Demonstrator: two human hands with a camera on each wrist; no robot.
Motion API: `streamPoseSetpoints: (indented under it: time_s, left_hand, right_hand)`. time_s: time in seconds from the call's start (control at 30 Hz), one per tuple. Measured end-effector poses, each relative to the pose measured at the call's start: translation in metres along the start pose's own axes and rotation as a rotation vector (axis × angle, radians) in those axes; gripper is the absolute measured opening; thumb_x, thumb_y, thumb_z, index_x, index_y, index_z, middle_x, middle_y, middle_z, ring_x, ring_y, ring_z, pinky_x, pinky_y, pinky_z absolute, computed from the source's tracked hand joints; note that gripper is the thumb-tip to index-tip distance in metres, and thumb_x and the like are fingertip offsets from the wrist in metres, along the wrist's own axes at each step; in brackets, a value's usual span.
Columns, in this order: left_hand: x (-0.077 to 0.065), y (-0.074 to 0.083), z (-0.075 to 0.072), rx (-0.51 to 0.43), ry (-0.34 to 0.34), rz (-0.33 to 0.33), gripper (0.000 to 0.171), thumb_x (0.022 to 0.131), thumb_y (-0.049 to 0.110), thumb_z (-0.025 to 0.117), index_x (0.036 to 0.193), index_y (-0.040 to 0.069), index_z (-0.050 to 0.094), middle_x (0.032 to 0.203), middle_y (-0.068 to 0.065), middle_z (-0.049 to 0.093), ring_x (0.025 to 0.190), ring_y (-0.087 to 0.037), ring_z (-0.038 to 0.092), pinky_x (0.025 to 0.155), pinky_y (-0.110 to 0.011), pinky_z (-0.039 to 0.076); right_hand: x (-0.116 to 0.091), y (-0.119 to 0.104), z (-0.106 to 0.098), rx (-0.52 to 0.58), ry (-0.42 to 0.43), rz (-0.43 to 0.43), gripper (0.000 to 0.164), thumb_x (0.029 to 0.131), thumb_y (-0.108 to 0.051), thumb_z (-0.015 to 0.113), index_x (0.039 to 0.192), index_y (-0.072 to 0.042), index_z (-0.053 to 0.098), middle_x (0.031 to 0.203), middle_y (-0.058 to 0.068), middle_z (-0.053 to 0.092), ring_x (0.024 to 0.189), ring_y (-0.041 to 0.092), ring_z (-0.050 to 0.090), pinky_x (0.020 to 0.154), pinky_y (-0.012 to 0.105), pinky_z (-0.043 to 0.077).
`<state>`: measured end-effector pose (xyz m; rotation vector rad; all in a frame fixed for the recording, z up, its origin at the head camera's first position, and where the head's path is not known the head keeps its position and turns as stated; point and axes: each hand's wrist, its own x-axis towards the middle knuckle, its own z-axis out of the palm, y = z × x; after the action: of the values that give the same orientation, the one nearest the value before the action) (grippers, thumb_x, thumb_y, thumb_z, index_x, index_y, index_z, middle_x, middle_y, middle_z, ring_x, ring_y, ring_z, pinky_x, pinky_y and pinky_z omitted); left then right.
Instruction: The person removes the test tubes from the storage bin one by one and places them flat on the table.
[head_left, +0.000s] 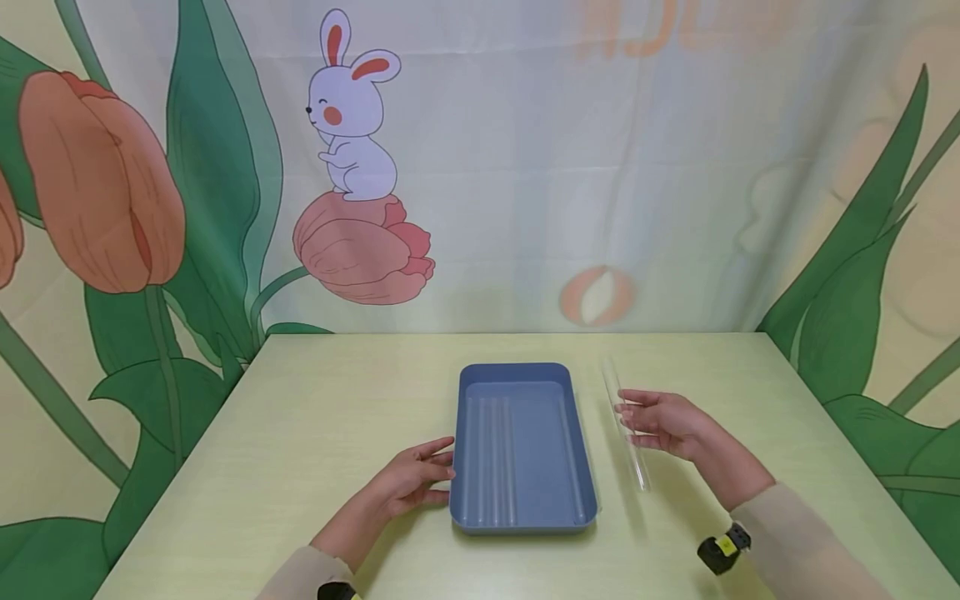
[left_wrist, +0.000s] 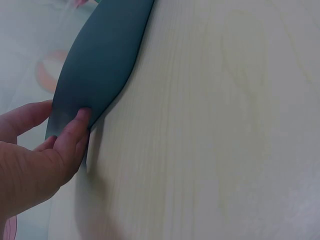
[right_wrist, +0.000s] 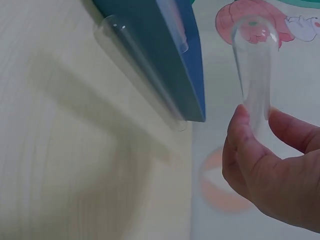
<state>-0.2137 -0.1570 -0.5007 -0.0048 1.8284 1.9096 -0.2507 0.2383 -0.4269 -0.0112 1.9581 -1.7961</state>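
A clear test tube (head_left: pixel 628 433) is pinched between the thumb and fingers of my right hand (head_left: pixel 667 423), held above the table just right of a blue tray (head_left: pixel 525 530). Its rounded end shows in the right wrist view. My left hand (head_left: pixel 412 477) rests its fingertips against the tray's left outer wall, fingers loosely extended. Inside the tray several clear tubes (head_left: pixel 495 467) lie side by side along the left, and another lies near its right wall. One more tube (right_wrist: pixel 140 70) lies on the table along the tray's right outer side.
The pale wood-grain table (head_left: pixel 322 400) reaches back to a printed curtain (head_left: pixel 510 167) with tulips and a rabbit. A wrist camera (head_left: pixel 723 548) is strapped to my right forearm.
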Motion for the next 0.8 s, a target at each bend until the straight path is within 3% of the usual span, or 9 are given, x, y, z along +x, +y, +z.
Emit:
streamPoseSetpoints:
  time_s: [0.13, 0.2, 0.3, 0.4, 0.47, 0.57, 0.8]
  left_hand:
    - [0.000, 0.000, 0.000, -0.002, -0.001, 0.000, 0.070, 0.098, -0.004, 0.055, 0.161, -0.003, 0.023, 0.163, -0.032, 0.027, 0.126, -0.023, 0.061, 0.093, -0.039, 0.059]
    - [0.000, 0.000, 0.000, -0.003, 0.001, -0.001, 0.070, 0.098, -0.004, 0.055, 0.161, -0.003, 0.024, 0.163, -0.032, 0.027, 0.126, -0.023, 0.061, 0.092, -0.039, 0.059]
    - [0.000, 0.001, 0.001, -0.003, 0.011, 0.001, 0.070, 0.097, -0.005, 0.055, 0.160, -0.004, 0.025, 0.163, -0.032, 0.028, 0.126, -0.023, 0.060, 0.092, -0.039, 0.059]
    - [0.001, 0.002, 0.001, -0.004, 0.018, 0.001, 0.069, 0.097, -0.004, 0.055, 0.160, -0.003, 0.025, 0.163, -0.032, 0.029, 0.125, -0.023, 0.061, 0.092, -0.039, 0.059]
    - [0.001, 0.002, 0.001, -0.004, 0.015, 0.005, 0.070, 0.097, -0.004, 0.056, 0.160, -0.004, 0.025, 0.163, -0.033, 0.028, 0.125, -0.023, 0.061, 0.092, -0.039, 0.059]
    - [0.001, 0.002, 0.001, -0.006, 0.004, 0.003, 0.070, 0.098, -0.004, 0.055, 0.160, -0.004, 0.024, 0.163, -0.032, 0.028, 0.125, -0.023, 0.061, 0.093, -0.040, 0.059]
    - [0.000, 0.001, 0.001, -0.006, 0.001, -0.006, 0.070, 0.098, -0.004, 0.055, 0.161, -0.003, 0.024, 0.164, -0.031, 0.027, 0.128, -0.025, 0.060, 0.095, -0.040, 0.058]
  right_hand:
    - [0.005, 0.008, -0.002, -0.031, 0.024, 0.026, 0.064, 0.102, -0.002, 0.053, 0.158, 0.010, 0.024, 0.127, 0.008, 0.067, 0.087, -0.001, 0.065, 0.077, 0.020, 0.058]
    - [0.009, 0.012, -0.003, -0.041, 0.035, 0.041, 0.064, 0.102, -0.001, 0.052, 0.158, 0.010, 0.023, 0.142, 0.024, 0.057, 0.087, -0.001, 0.064, 0.076, 0.020, 0.058]
    - [0.013, 0.017, -0.004, -0.038, 0.050, 0.063, 0.064, 0.101, 0.001, 0.053, 0.158, 0.009, 0.024, 0.156, 0.029, 0.043, 0.086, -0.001, 0.065, 0.076, 0.020, 0.058]
    - [0.017, 0.020, -0.004, -0.033, 0.054, 0.078, 0.065, 0.100, 0.002, 0.053, 0.158, 0.009, 0.025, 0.146, 0.024, 0.055, 0.085, -0.001, 0.064, 0.074, 0.020, 0.058]
    - [0.019, 0.023, -0.004, -0.034, 0.051, 0.086, 0.066, 0.099, 0.003, 0.054, 0.158, 0.009, 0.025, 0.131, 0.012, 0.065, 0.083, -0.001, 0.064, 0.073, 0.020, 0.058]
    - [0.023, 0.026, -0.003, -0.034, 0.049, 0.104, 0.066, 0.099, 0.004, 0.054, 0.158, 0.009, 0.025, 0.110, -0.005, 0.068, 0.079, 0.000, 0.062, 0.072, 0.020, 0.057]
    - [0.032, 0.033, 0.003, -0.013, 0.052, 0.145, 0.063, 0.101, 0.002, 0.053, 0.157, 0.009, 0.026, 0.093, -0.009, 0.065, 0.070, 0.001, 0.059, 0.067, 0.019, 0.056]
